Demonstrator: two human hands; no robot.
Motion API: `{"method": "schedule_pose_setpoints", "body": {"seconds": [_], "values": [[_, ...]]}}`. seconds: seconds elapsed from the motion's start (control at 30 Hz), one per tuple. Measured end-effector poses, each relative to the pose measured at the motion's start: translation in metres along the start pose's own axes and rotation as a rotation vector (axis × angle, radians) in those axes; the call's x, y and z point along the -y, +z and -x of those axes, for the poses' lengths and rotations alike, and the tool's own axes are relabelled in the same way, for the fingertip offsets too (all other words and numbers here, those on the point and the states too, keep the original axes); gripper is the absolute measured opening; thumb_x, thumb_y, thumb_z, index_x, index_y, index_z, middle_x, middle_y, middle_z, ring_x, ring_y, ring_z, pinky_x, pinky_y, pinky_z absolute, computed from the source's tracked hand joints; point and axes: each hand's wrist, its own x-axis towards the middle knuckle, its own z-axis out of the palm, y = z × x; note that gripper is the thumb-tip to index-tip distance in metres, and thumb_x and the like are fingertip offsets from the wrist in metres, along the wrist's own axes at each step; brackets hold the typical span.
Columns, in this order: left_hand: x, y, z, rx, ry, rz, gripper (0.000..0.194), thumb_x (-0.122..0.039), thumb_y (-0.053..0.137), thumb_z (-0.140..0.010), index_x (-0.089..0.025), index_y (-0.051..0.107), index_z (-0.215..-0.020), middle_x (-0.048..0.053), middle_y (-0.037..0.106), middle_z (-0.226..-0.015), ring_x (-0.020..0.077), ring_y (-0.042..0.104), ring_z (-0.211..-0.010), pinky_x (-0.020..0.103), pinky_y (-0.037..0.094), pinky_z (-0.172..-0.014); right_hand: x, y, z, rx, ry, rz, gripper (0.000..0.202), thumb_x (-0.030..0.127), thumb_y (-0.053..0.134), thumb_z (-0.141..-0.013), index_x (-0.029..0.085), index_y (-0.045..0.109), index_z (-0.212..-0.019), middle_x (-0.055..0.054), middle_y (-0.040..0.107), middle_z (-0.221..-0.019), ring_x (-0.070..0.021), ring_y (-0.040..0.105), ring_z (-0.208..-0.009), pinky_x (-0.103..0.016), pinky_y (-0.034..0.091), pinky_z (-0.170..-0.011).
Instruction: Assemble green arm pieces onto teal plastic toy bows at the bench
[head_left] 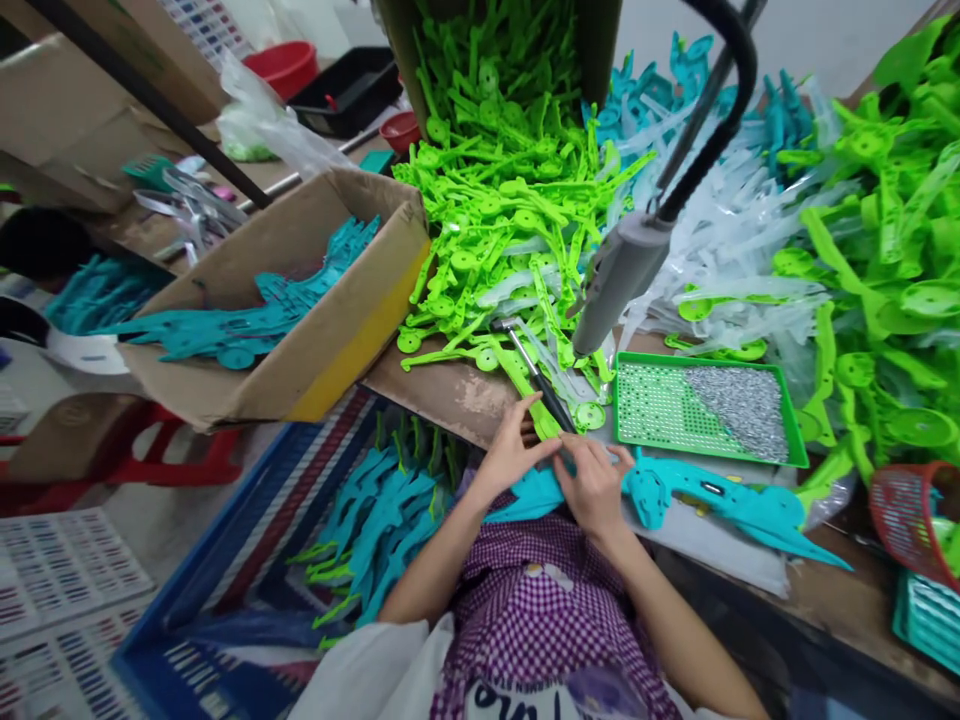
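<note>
My left hand point(512, 448) is closed around the near end of a bright green plastic part point(545, 418), its thumb reaching toward the other hand. Fingers bent and pinched together, my right hand point(592, 482) meets it at that same end; what lies in the pinch is too small to make out. Beneath both hands is a teal plastic part point(534, 496), partly covered by them. A hammer point(544, 385) with a black handle rests just beyond my fingertips. Right of my right hand lies another long teal plastic part point(731, 508) on the bench.
A grey power screwdriver point(624, 278) hangs over the bench. Behind it are heaps of green parts point(510, 215). A green basket point(796, 420) holds small metal pins. Left stand a cardboard box point(360, 300) with teal pieces and a blue crate point(191, 545) of assembled ones. A red basket point(904, 520) sits right.
</note>
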Motion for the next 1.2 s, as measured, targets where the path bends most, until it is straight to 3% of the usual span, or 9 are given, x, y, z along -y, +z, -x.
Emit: {"method": "schedule_pose_setpoints", "body": {"seconds": [0.17,0.3,0.43,0.57,0.67,0.77,0.93,1.07,1.2], "values": [[0.011,-0.005,-0.009,-0.02,0.095,-0.096,0.052,-0.03,0.074,-0.074,-0.024,0.057,-0.123,0.01,0.046,-0.124,0.0223,0.058,-0.108,0.036,0.054,-0.089,-0.012,-0.01,-0.026,0.362,0.235,-0.358,0.033,0.034,0.054,-0.088,0.022,0.057,-0.119,-0.007,0.07,-0.112,-0.0214,0.067,-0.097,-0.037,0.047,-0.087],[0.002,-0.007,-0.006,-0.036,0.161,-0.224,0.045,-0.018,0.07,-0.075,-0.022,0.061,-0.119,0.008,0.048,-0.114,0.0206,0.058,-0.106,0.036,0.053,-0.091,-0.013,-0.006,-0.055,0.524,0.363,-0.424,0.045,0.048,0.057,-0.084,0.022,0.058,-0.121,-0.009,0.07,-0.109,-0.0232,0.068,-0.087,-0.038,0.052,-0.079],[-0.014,-0.005,0.0,-0.076,0.263,-0.393,0.043,-0.014,0.071,-0.073,-0.024,0.065,-0.114,0.007,0.051,-0.112,0.0214,0.057,-0.109,0.039,0.049,-0.098,-0.016,-0.001,-0.064,0.531,0.473,-0.631,0.055,0.047,0.068,-0.074,0.017,0.059,-0.12,-0.013,0.064,-0.115,-0.0224,0.065,-0.089,-0.038,0.053,-0.08],[-0.028,-0.007,-0.002,-0.045,0.375,-0.393,0.049,-0.019,0.075,-0.073,-0.029,0.064,-0.119,0.006,0.052,-0.121,0.0229,0.054,-0.116,0.042,0.046,-0.102,-0.019,-0.009,-0.06,0.488,0.614,-0.943,0.055,0.043,0.074,-0.067,0.022,0.058,-0.116,-0.01,0.061,-0.121,-0.0191,0.065,-0.092,-0.035,0.054,-0.08],[-0.036,-0.011,-0.01,0.099,0.329,-0.277,0.065,-0.029,0.08,-0.068,-0.032,0.057,-0.129,0.008,0.047,-0.134,0.0266,0.05,-0.124,0.043,0.046,-0.102,-0.02,-0.019,-0.061,0.484,0.632,-1.014,0.059,0.039,0.078,-0.063,0.021,0.057,-0.115,-0.01,0.062,-0.117,-0.0192,0.065,-0.092,-0.036,0.055,-0.082],[-0.041,-0.011,-0.015,0.235,0.246,-0.126,0.065,-0.031,0.082,-0.066,-0.031,0.06,-0.126,0.009,0.045,-0.14,0.0295,0.05,-0.126,0.045,0.049,-0.1,-0.02,-0.028,-0.063,0.549,0.666,-1.039,0.066,0.038,0.077,-0.065,0.021,0.052,-0.123,-0.012,0.061,-0.122,-0.0209,0.067,-0.093,-0.036,0.057,-0.076],[-0.042,-0.006,-0.019,0.237,0.222,-0.061,0.05,-0.028,0.084,-0.061,-0.025,0.071,-0.11,0.012,0.047,-0.137,0.0304,0.055,-0.121,0.047,0.053,-0.095,-0.027,-0.034,-0.067,0.604,0.742,-1.125,0.07,0.035,0.081,-0.062,0.021,0.055,-0.127,-0.011,0.066,-0.118,-0.024,0.068,-0.097,-0.038,0.058,-0.078],[-0.041,-0.007,-0.023,0.29,0.182,-0.078,0.048,-0.029,0.085,-0.059,-0.022,0.073,-0.105,0.014,0.049,-0.134,0.0298,0.059,-0.115,0.045,0.056,-0.09,-0.037,-0.033,-0.065,0.671,0.73,-1.164,0.059,0.032,0.082,-0.061,0.018,0.065,-0.116,-0.008,0.072,-0.106,-0.025,0.069,-0.094,-0.043,0.056,-0.086],[-0.045,-0.01,-0.029,0.313,0.175,-0.151,0.049,-0.029,0.086,-0.057,-0.023,0.073,-0.105,0.014,0.05,-0.133,0.0301,0.06,-0.113,0.045,0.056,-0.088,-0.043,-0.032,-0.062,0.653,0.771,-1.175,0.057,0.031,0.083,-0.057,0.017,0.068,-0.111,-0.006,0.074,-0.099,-0.0251,0.069,-0.092,-0.044,0.055,-0.086]]}}
